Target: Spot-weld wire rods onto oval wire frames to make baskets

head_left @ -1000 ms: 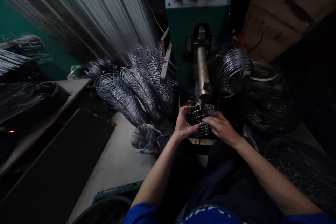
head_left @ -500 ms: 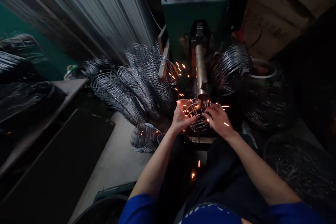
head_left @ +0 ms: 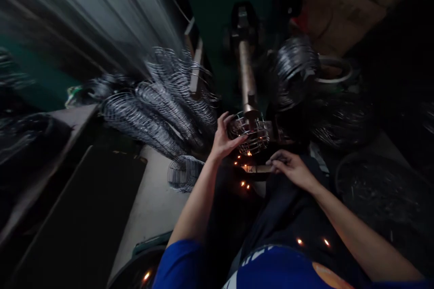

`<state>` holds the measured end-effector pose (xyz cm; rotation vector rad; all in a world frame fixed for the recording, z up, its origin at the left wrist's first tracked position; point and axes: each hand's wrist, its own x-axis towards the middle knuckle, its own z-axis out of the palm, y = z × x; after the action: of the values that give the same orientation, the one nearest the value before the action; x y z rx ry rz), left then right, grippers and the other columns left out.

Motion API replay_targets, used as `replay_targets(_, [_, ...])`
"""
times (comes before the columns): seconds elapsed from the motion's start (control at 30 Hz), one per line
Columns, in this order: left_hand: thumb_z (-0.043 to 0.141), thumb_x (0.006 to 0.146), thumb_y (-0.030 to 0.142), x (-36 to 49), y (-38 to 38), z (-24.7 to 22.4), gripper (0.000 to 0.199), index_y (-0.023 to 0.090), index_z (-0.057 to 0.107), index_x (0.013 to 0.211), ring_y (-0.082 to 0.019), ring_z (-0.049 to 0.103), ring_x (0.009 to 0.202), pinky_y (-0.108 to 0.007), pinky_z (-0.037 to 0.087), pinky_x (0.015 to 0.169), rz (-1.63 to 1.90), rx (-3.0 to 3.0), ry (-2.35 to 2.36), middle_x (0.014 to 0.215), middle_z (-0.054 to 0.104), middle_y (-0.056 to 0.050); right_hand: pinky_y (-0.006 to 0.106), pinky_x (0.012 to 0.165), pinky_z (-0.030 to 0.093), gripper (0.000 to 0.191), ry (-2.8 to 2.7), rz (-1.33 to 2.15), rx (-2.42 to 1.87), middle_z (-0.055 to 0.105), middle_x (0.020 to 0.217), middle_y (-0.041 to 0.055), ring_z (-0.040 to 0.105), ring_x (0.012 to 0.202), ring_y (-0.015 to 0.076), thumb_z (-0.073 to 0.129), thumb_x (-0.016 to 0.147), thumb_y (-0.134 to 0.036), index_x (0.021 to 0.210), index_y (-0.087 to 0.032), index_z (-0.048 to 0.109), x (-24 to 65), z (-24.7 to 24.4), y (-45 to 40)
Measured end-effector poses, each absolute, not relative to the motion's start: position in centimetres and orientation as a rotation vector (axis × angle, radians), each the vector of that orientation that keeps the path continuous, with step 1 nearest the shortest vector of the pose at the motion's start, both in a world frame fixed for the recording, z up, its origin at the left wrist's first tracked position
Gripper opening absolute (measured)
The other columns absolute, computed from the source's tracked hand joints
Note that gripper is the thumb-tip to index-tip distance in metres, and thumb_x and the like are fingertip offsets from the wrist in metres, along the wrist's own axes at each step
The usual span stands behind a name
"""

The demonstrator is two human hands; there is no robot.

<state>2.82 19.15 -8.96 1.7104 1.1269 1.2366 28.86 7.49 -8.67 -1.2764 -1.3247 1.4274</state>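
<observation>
Left hand (head_left: 222,137): my fingers spread, cupping the wire cage (head_left: 250,133) under the metal rod (head_left: 246,76)
Right hand (head_left: 291,169): my fingers curled together, apart from the cage, nearer me

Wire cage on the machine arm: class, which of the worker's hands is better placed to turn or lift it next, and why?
Probably the left hand: its fingers wrap the wire cage's side. The right hand sits lower, apart from it, near the lap.
</observation>
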Motion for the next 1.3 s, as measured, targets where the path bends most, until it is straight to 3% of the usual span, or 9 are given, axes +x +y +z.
replay_targets(0.1, [0.097, 0.057, 0.044, 1.7, 17.6, -11.3, 0.116, 0.033, 0.029, 0.15, -0.034, 0.045, 0.145, -0.054, 0.042, 0.118, 1.133, 1.615, 1.215, 0.156, 0.043, -0.015, 0.023, 0.047, 0.048, 0.041, -1.142, 1.694, -1.308, 0.076, 0.075, 0.0039, 0.064, 0.049, 0.0133, 0.076, 0.08, -0.053, 0.093, -0.019, 0.058, 27.5, -12.3, 3.4])
replay_targets(0.27, [0.095, 0.059, 0.047, 0.3, 15.7, -15.5, 0.109, 0.036, 0.033, 0.148, -0.036, 0.051, 0.139, -0.057, 0.049, 0.111, 0.926, 1.447, 1.353, 0.149, 0.048, -0.014, 0.019, 0.038, 0.039, 0.054, -0.935, 2.038, -1.145, 0.069, 0.059, -0.0045, 0.053, 0.035, 0.0099, 0.085, 0.07, -0.057, 0.089, -0.021, 0.051, 24.2, -16.8, -0.1])
replay_targets(0.57, [0.094, 0.057, 0.042, 0.9, 15.5, -16.4, 0.116, 0.033, 0.03, 0.153, -0.033, 0.052, 0.138, -0.056, 0.044, 0.115, 0.872, 1.329, 1.629, 0.148, 0.049, -0.014, 0.015, 0.043, 0.041, 0.038, -1.044, 2.237, -0.905, 0.067, 0.06, -0.0085, 0.055, 0.04, 0.0063, 0.086, 0.08, -0.037, 0.086, -0.019, 0.052, 23.3, -18.5, 1.1])
replay_targets(0.93, [0.09, 0.066, 0.039, 3.5, 15.8, -16.1, 0.086, 0.026, 0.046, 0.139, -0.025, 0.063, 0.125, -0.044, 0.052, 0.109, 0.882, 1.401, 1.585, 0.135, 0.061, -0.011, 0.013, 0.044, 0.041, 0.031, -1.156, 2.197, -0.89, 0.066, 0.06, -0.0092, 0.055, 0.039, 0.0054, 0.081, 0.087, -0.03, 0.089, -0.018, 0.053, 24.6, -18.2, 0.5])
replay_targets(1.3, [0.094, 0.061, 0.036, 2.6, 16.3, -17.5, 0.109, 0.03, 0.035, 0.152, -0.027, 0.066, 0.121, -0.041, 0.06, 0.097, 0.986, 1.247, 1.47, 0.15, 0.052, -0.016, 0.013, 0.041, 0.037, 0.024, -1.265, 2.115, -1.095, 0.067, 0.059, -0.0078, 0.054, 0.038, 0.006, 0.074, 0.091, -0.024, 0.088, -0.019, 0.051, 24.9, -18.0, 0.0])
